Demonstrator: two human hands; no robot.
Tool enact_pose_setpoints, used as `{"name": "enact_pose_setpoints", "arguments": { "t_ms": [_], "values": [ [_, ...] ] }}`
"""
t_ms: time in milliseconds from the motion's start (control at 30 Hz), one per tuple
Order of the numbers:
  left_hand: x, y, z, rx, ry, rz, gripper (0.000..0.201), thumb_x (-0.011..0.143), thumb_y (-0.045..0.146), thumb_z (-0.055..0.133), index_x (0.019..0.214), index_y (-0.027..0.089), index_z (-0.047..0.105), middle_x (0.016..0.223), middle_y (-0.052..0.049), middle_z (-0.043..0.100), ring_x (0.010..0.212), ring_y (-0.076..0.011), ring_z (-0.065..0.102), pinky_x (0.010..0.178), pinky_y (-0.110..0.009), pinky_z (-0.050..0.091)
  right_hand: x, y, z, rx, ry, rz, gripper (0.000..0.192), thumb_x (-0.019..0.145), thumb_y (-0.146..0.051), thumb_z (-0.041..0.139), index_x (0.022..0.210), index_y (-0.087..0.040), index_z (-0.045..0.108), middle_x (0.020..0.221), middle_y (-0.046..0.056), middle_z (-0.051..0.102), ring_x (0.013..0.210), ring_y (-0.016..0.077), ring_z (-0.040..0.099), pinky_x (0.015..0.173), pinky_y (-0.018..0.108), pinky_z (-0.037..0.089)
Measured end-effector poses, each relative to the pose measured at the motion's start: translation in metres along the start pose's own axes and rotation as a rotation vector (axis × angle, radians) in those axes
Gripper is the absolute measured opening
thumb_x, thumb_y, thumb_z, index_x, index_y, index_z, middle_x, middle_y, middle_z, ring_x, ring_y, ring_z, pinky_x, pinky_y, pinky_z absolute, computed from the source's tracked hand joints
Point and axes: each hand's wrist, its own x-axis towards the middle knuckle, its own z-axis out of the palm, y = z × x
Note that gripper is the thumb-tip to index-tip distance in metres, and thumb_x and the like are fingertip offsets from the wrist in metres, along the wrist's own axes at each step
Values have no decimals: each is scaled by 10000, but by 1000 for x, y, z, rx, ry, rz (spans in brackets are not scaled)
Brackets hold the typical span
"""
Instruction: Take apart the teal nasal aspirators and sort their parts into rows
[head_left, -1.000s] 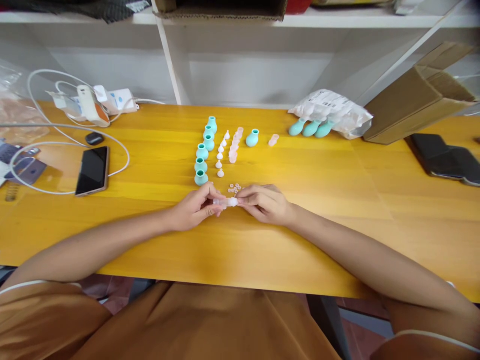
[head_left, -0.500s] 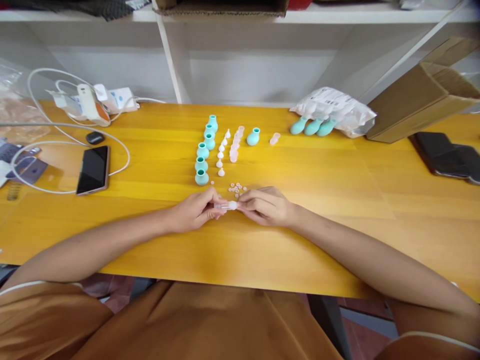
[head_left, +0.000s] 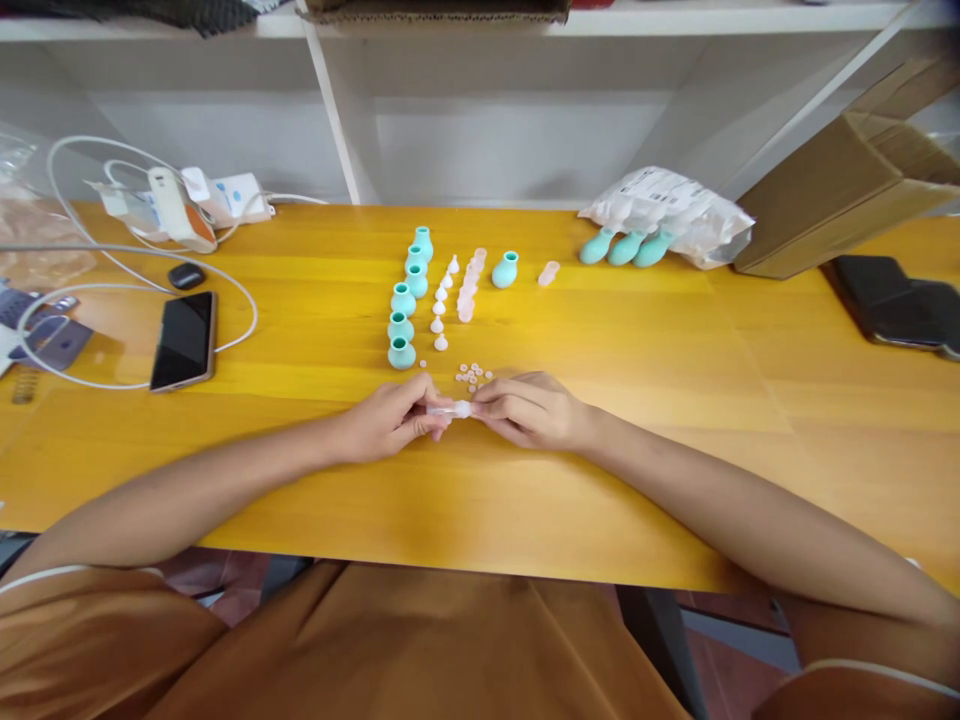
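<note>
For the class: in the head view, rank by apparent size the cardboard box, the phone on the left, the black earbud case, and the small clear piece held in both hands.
1. cardboard box
2. phone
3. black earbud case
4. small clear piece

The last two look close; fingers partly hide the piece.

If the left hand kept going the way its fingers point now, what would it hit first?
The left hand points right, along the small clear piece it pinches. Straight on, it would meet the right hand gripping the piece's other end.

Small translucent piece [head_left: 454, 409] mostly hidden by fingers [head_left: 431, 412]; shape unclear.
</note>
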Motion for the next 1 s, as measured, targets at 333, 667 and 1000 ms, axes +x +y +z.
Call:
{"name": "enact_pose_setpoints", "arguments": {
  "t_ms": [333, 667, 1000],
  "values": [
    [0, 0, -1, -6, -50, -19, 334, 1169, 555, 541, 1040, 256, 468, 962, -35, 828, 878, -194, 763, 871, -356, 554, -4, -6, 1, 20, -6, 23, 83, 1101, -143, 701, 1082, -198, 642, 1021, 94, 847, 756, 151, 782, 644, 276, 639],
    [1, 6, 0, 36, -70, -29, 320, 1176, 519, 544, 1021, 274, 408, 1081, -81, 878, 977, -222, 807, 913, -385, 563, -3, -8, 1, 14, -9, 19, 82, 1096, -141, 703, 1080, -195, 643, 1009, 86, 839, 740, 143, 759, 639, 269, 624],
    [2, 6, 0, 3, -79, -23, 334, 1172, 520, 560, 1015, 271, 402, 1118, -112, 879, 987, -222, 809, 852, -367, 555, -2, -9, 1, 37, -9, 28, 95, 1085, -136, 709, 1074, -204, 644, 1012, 83, 832, 733, 149, 754, 609, 275, 605]
  ]
}}
